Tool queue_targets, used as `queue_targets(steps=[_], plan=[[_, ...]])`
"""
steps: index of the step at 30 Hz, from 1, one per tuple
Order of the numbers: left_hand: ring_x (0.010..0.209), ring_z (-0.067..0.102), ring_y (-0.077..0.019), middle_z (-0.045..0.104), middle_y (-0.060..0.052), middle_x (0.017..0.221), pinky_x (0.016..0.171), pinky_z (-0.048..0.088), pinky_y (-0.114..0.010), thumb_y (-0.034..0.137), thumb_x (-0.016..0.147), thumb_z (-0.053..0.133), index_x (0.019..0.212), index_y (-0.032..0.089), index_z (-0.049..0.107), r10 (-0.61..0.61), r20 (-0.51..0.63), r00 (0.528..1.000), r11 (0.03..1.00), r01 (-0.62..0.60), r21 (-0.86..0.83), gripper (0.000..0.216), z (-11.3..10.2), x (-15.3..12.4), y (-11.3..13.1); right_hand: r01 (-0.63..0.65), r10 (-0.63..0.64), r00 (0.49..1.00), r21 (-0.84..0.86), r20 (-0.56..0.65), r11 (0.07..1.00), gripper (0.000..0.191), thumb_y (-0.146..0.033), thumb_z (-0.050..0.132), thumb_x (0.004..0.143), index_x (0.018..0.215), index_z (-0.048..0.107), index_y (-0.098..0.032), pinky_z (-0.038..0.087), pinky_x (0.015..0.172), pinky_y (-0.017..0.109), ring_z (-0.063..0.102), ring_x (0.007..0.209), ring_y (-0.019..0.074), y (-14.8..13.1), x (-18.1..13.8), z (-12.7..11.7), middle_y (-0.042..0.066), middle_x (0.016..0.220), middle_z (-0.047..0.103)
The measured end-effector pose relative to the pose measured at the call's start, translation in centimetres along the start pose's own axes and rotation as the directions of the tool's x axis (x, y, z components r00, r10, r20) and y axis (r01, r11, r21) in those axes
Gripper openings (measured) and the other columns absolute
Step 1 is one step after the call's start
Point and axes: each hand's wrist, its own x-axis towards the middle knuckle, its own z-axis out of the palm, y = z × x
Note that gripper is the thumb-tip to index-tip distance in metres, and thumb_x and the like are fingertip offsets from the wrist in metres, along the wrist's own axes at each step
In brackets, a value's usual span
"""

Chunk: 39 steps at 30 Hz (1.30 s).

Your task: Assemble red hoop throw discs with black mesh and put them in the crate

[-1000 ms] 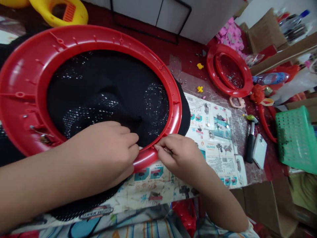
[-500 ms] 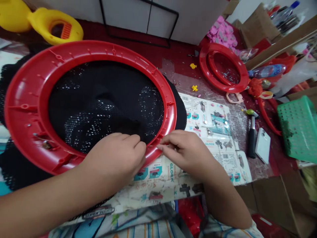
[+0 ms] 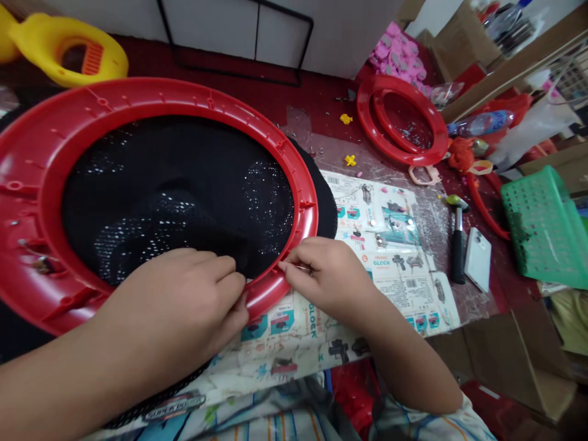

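Note:
A large red plastic ring (image 3: 301, 208) with ribs and screw posts on its upturned face lies around black mesh fabric (image 3: 184, 165). My left hand (image 3: 184, 300) is closed over the ring's near rim; its curled fingertips and anything in them are hidden. Close by on the right, my right hand (image 3: 321, 275) pinches at the ring's near-right edge. Something thin and shiny shows between its thumb and fingers, too small to name. A small metal part with a thin wire (image 3: 42, 264) sits inside the ring's left side.
Printed card sheets (image 3: 395, 257) cover the tabletop. On the right are a black-handled hammer (image 3: 457, 248), a white phone (image 3: 478, 260) and a green basket (image 3: 542, 229). Farther back lie more red rings (image 3: 367, 122) and pink pieces (image 3: 399, 58). A yellow plastic part (image 3: 114, 64) stands back left.
The whole view has shifted, so the table things appear farther left. My left hand has slid slightly left along the rim, widening the gap between my hands. My right hand keeps its pinch.

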Motion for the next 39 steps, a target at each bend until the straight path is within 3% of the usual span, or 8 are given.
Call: queue_targets(steps=[3,6,13,18,21,29,34,39], plan=[[0.055,0.055,-0.0242,0.056,-0.005,0.063,0.052,0.043,-0.041,0.02,0.088,0.041,0.07,0.018,0.06,-0.04,-0.032,0.999,0.998,0.041,0.049,0.027,0.1,0.4,0.9,-0.011,0.011,1.0,0.0,0.008,1.0,0.022,-0.021,0.055,0.085,0.065,0.064,-0.015,0.034,0.057,0.023,0.053,0.061,0.0108,-0.4,-0.1,0.2,0.001,0.064,0.061],[0.054,0.054,-0.0228,0.056,-0.005,0.064,0.05,0.041,-0.037,0.012,0.083,0.043,0.072,0.017,0.059,-0.039,-0.007,0.999,0.993,0.04,0.108,0.021,0.8,0.8,1.4,-0.002,0.001,0.999,0.019,0.042,1.0,0.021,-0.021,0.057,0.085,0.066,0.065,-0.015,0.035,0.057,0.023,0.054,0.061,0.0111,-0.6,-0.2,0.3,0.001,0.065,0.063],[0.052,0.052,-0.0203,0.052,-0.003,0.059,0.049,0.04,-0.033,0.01,0.08,0.043,0.062,0.019,0.054,-0.071,0.024,0.997,0.997,0.07,0.035,0.023,1.2,0.7,0.9,0.113,-0.114,0.993,0.037,0.039,0.993,0.017,-0.021,0.055,0.089,0.079,0.068,-0.015,0.039,0.064,0.025,0.058,0.07,0.0133,0.0,-0.9,-0.9,0.004,0.076,0.067],[0.05,0.05,-0.0197,0.051,-0.003,0.058,0.048,0.04,-0.033,0.01,0.082,0.042,0.061,0.02,0.052,-0.016,0.023,1.0,1.0,0.016,0.024,0.025,1.1,0.5,0.5,0.211,-0.213,0.977,-0.095,-0.007,0.973,0.021,-0.022,0.05,0.092,0.081,0.066,-0.015,0.041,0.067,0.028,0.055,0.073,0.016,0.5,-0.7,-1.0,0.005,0.075,0.064],[0.05,0.049,-0.0199,0.051,-0.003,0.059,0.049,0.04,-0.034,0.009,0.082,0.041,0.063,0.019,0.053,0.017,0.026,1.0,1.0,-0.017,0.012,0.025,1.2,0.3,0.3,0.228,-0.228,0.974,-0.062,0.013,0.972,0.021,-0.021,0.049,0.093,0.082,0.066,-0.014,0.042,0.068,0.027,0.055,0.074,0.0154,0.6,-0.3,-0.9,0.005,0.076,0.064],[0.059,0.049,-0.0219,0.053,-0.004,0.067,0.056,0.042,-0.037,0.007,0.084,0.04,0.067,0.018,0.055,0.045,0.078,0.996,0.998,-0.042,-0.039,0.025,1.8,-0.5,-0.5,0.181,-0.181,0.983,-0.018,-0.023,0.983,0.019,-0.02,0.053,0.09,0.079,0.067,-0.013,0.04,0.064,0.025,0.055,0.071,0.0137,0.8,0.1,-0.5,0.003,0.072,0.063],[0.056,0.045,-0.0186,0.05,-0.002,0.064,0.054,0.037,-0.034,0.007,0.087,0.038,0.066,0.019,0.054,0.15,-0.002,0.989,0.987,-0.15,-0.059,0.029,1.4,-0.3,-1.7,0.051,-0.051,0.999,-0.001,-0.008,0.999,0.021,-0.023,0.056,0.089,0.073,0.066,-0.014,0.037,0.06,0.024,0.054,0.064,0.0119,0.2,0.0,0.0,0.002,0.067,0.061],[0.056,0.047,-0.0178,0.053,-0.002,0.065,0.054,0.038,-0.033,0.008,0.089,0.035,0.069,0.018,0.058,0.189,0.051,0.981,0.98,-0.185,-0.066,0.032,0.6,-0.2,-2.3,0.071,-0.069,0.997,-0.074,0.018,0.995,0.025,-0.024,0.052,0.091,0.073,0.065,-0.014,0.037,0.061,0.024,0.056,0.067,0.0132,-0.1,-0.1,0.2,0.003,0.07,0.064]])
